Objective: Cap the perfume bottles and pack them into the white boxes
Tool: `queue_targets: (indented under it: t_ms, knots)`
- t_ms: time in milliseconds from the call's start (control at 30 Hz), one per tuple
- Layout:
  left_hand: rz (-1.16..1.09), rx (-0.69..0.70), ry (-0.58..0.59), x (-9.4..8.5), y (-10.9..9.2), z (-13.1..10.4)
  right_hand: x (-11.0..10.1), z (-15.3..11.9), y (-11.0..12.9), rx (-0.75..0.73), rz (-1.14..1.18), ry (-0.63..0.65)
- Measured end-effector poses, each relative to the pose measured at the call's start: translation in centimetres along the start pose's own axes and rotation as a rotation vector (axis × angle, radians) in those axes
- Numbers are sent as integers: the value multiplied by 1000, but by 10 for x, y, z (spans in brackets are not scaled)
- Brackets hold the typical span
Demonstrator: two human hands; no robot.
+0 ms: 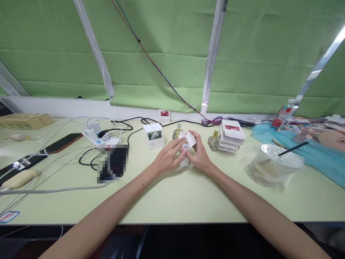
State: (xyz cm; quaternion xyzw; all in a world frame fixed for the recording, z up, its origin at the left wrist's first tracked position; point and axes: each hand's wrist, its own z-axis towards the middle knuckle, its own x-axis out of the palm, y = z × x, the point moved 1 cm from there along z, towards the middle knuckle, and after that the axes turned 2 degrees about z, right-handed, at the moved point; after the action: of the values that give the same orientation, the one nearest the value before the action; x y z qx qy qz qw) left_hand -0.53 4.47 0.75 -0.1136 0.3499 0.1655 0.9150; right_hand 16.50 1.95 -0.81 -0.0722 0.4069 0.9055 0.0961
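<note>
Between my two hands, over the middle of the table, is a small white carton (184,162) with a flap raised at its top. My left hand (169,155) grips it from the left, its fingers reaching across the upper part. Around the right side wraps my right hand (199,154), its fingers by the raised flap. A glass perfume bottle (178,128) stands just behind, partly covered by the left hand. To the left is an upright white box (153,136) with a white-flower picture. Another glass bottle with a gold neck (213,141) stands to the right.
Stacked white cartons (231,136) stand right of the gold-necked bottle. A lidded plastic cup with a straw (277,162) and blue plastic sheeting (318,158) lie farther right. On the left are a power strip (101,138), tangled cables and a phone (63,143). A small card (164,115) leans at the back.
</note>
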Motion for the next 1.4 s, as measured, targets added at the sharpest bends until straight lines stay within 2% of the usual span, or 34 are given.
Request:
queue_targets:
  t_ms: [533, 1067, 1233, 1400]
  knots:
    - [-24, -89, 4, 3, -3, -4, 0, 0, -1, -8, 2, -6]
    - [-119, -99, -12, -2, -8, -4, 0, 0, 1, -18, -8, 14]
    - [-199, -174, -14, -2, -9, -4, 0, 0, 1, -14, -23, 24]
    - [-311, -323, -126, -3, -12, -2, 1, 0, 2, -16, -24, 23]
